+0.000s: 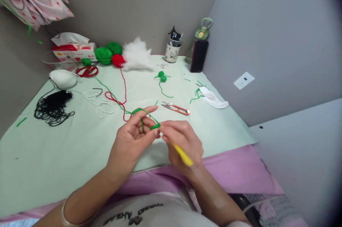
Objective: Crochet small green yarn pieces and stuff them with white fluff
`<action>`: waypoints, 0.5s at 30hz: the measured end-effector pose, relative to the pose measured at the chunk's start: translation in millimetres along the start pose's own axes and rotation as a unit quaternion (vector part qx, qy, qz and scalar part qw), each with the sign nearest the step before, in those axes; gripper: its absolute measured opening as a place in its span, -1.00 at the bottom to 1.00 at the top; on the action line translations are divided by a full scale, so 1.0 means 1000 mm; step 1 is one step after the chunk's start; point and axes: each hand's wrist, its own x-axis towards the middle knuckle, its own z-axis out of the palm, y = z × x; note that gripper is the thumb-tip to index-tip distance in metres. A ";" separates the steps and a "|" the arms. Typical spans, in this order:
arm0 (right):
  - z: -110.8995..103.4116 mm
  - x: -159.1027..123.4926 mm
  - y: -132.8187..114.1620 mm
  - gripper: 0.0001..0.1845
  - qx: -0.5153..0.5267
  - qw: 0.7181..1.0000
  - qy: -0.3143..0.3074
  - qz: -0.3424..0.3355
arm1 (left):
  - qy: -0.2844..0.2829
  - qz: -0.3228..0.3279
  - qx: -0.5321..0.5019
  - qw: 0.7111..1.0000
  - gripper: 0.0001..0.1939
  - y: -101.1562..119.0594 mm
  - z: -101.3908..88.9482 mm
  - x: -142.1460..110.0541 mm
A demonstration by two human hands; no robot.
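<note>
My left hand [133, 135] is raised over the pale green table [80, 148], palm toward me. Green yarn [144, 113] loops over its index finger, and its thumb and fingers pinch a small green crochet piece [155, 126]. My right hand [181, 141] is closed around a yellow-handled crochet hook [183, 154], whose tip meets the green piece. The green strand trails back left across the table to green yarn balls [104, 55].
Orange thread snips [176, 108] lie just beyond my hands. Black yarn [53, 107], white yarn [62, 78], a red ball [118, 60], white stuffing [136, 56], a tissue box [74, 52], a jar [172, 49], a phone [199, 56] and a small green piece [161, 76] sit farther back.
</note>
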 end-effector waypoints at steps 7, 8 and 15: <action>0.002 0.005 0.004 -0.72 0.154 0.974 0.094 0.134 | -0.065 -0.153 -0.158 0.973 -0.65 0.008 -0.005 0.007; 0.002 0.007 0.005 -0.75 0.207 0.958 0.107 0.166 | -0.063 -0.143 -0.155 0.975 -0.65 0.009 -0.005 0.007; 0.005 0.009 0.005 -0.82 0.195 0.960 0.058 0.191 | -0.045 -0.063 -0.046 0.996 -0.64 0.000 -0.002 0.003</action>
